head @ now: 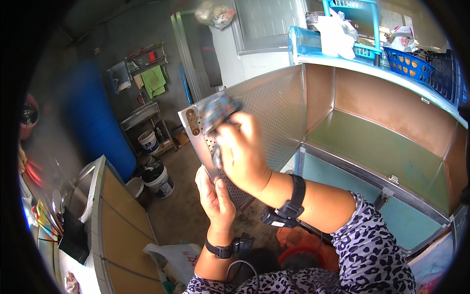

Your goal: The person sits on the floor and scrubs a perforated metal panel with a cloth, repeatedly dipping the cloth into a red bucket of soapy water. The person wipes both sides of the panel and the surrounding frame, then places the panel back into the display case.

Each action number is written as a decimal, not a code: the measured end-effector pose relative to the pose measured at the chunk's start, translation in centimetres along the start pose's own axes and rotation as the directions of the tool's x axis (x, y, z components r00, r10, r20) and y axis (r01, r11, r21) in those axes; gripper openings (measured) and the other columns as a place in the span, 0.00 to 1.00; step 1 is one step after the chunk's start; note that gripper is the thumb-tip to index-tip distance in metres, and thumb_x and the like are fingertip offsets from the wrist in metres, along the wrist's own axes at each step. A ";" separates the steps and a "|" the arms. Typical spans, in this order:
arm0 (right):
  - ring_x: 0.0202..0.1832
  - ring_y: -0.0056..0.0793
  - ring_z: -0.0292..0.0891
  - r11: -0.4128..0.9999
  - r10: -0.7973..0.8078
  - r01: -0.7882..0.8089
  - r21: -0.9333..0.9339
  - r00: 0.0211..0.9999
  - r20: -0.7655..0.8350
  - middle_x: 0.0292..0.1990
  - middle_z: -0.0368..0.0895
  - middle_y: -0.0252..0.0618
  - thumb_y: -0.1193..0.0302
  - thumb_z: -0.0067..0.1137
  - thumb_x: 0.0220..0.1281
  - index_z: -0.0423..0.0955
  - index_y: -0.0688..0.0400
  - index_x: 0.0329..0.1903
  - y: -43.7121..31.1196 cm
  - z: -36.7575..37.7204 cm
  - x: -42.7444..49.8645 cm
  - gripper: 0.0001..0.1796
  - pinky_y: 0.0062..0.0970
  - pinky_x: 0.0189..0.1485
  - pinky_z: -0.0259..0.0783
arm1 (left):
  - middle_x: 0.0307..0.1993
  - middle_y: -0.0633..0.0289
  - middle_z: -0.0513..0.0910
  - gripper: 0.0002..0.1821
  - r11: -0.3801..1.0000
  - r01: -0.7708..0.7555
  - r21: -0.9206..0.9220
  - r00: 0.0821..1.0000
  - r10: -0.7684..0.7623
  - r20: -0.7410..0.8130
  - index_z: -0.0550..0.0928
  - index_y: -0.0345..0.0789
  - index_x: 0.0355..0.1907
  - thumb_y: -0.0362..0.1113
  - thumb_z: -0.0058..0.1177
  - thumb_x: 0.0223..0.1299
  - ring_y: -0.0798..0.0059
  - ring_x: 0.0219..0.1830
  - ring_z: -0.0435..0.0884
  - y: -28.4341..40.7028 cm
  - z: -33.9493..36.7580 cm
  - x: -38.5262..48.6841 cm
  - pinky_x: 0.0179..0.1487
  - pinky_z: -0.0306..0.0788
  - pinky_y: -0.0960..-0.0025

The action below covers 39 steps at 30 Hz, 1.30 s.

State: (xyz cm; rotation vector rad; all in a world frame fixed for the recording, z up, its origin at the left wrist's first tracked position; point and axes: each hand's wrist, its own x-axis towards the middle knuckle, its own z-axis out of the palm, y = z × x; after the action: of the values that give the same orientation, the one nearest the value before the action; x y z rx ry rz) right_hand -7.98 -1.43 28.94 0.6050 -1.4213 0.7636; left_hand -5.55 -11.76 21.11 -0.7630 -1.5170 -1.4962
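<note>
A perforated metal cabinet door (271,106) with a smooth metal edge stands swung out from an aluminium-framed cabinet (382,161). My right hand (238,150) grips a crumpled dark blue patterned cloth (220,110) against the door's face, close to its outer top corner; hand and cloth are blurred. Near that corner an oblong recess (192,122) shows in the edge strip. Lower down, my left hand (216,200) holds the door's outer edge, thumb on one side and fingers on the other. Black straps with small devices are round both forearms.
A blue basket (409,64) and white plastic bags (336,33) stand on the cabinet top. White buckets (159,182) and a tall blue barrel (97,121) are at the left, beyond a tiled counter (97,220). A red basin (303,253) lies below my right arm.
</note>
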 end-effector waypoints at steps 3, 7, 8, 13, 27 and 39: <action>0.44 0.43 0.67 0.988 -0.116 0.126 -0.091 0.988 0.100 0.43 0.70 0.42 0.78 0.54 0.52 0.77 0.56 0.44 1.1 -1.0 0.5 0.15 0.38 0.47 0.65 | 0.57 0.50 0.68 0.21 0.999 -0.044 0.028 0.999 0.043 0.015 0.67 0.22 0.58 0.35 0.42 0.70 0.64 0.60 0.66 0.3 0.0 -0.1 0.64 0.57 0.66; 0.45 0.46 0.66 0.869 0.355 -0.381 -0.316 0.925 -0.138 0.43 0.69 0.47 0.80 0.50 0.58 0.75 0.57 0.50 8.7 -2.5 3.2 0.17 0.40 0.48 0.65 | 0.57 0.51 0.67 0.21 1.000 -0.008 0.010 1.000 0.008 0.020 0.67 0.22 0.58 0.35 0.43 0.70 0.64 0.60 0.66 0.2 -0.2 0.2 0.64 0.57 0.66; 0.46 0.45 0.66 0.829 0.456 -0.504 -0.242 0.860 -0.228 0.43 0.69 0.47 0.81 0.49 0.58 0.75 0.59 0.51 10.1 -2.8 3.8 0.17 0.39 0.49 0.64 | 0.57 0.50 0.67 0.21 0.999 0.000 -0.040 1.000 0.000 0.009 0.67 0.22 0.58 0.36 0.43 0.70 0.64 0.59 0.66 0.2 0.0 0.2 0.64 0.57 0.66; 0.46 0.42 0.69 0.946 0.175 -0.226 -0.231 0.959 -0.223 0.44 0.68 0.48 0.78 0.47 0.65 0.72 0.66 0.48 7.7 -2.0 2.8 0.11 0.33 0.51 0.67 | 0.56 0.49 0.67 0.22 0.999 -0.043 0.002 0.999 0.043 0.030 0.67 0.21 0.58 0.37 0.43 0.70 0.64 0.58 0.66 0.9 0.3 -0.5 0.63 0.58 0.67; 0.45 0.42 0.65 0.926 -0.212 0.197 -0.323 0.977 -0.011 0.41 0.74 0.37 0.76 0.55 0.54 0.76 0.57 0.37 6.9 -2.5 7.9 0.06 0.37 0.51 0.63 | 0.58 0.50 0.65 0.23 1.000 0.015 0.027 0.999 -0.016 0.031 0.64 0.19 0.60 0.33 0.43 0.69 0.64 0.58 0.66 2.2 0.5 -1.0 0.63 0.57 0.67; 0.50 0.50 0.66 0.720 0.232 -0.257 -0.645 0.965 -0.125 0.50 0.72 0.44 0.83 0.48 0.53 0.72 0.56 0.52 23.0 -8.1 1.3 0.22 0.40 0.54 0.65 | 0.57 0.51 0.67 0.23 0.999 -0.046 0.012 0.999 0.046 -0.009 0.63 0.21 0.62 0.34 0.41 0.69 0.65 0.59 0.66 1.6 1.3 -1.2 0.64 0.57 0.66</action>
State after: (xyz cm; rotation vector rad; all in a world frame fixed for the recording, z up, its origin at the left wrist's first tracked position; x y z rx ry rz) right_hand -20.61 19.43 27.95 -0.1575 -1.6306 0.4139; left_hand -3.82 -10.19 20.93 -0.7774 -1.4907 -1.4539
